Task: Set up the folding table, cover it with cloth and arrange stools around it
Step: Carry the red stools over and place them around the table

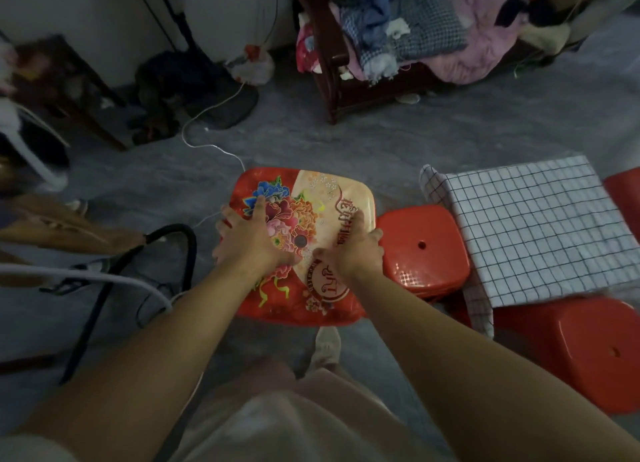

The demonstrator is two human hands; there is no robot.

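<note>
Glossy plastic stools [420,250]; woven checked cloth [530,229].

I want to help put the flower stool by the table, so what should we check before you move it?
1. Both hands on the flowered stool: the left hand and the right hand lie on its seat. Ok.
2. Firm hold on the seat's edges: cannot tell.
3. Checked cloth on the table: it covers the top. Ok.
4. Floor around the stool: a white cable runs right up to it. Not ok, it could catch a foot.
5. Free spot at the table: plain red stools stand beside it, and its far sides are out of view. Cannot tell.
</note>
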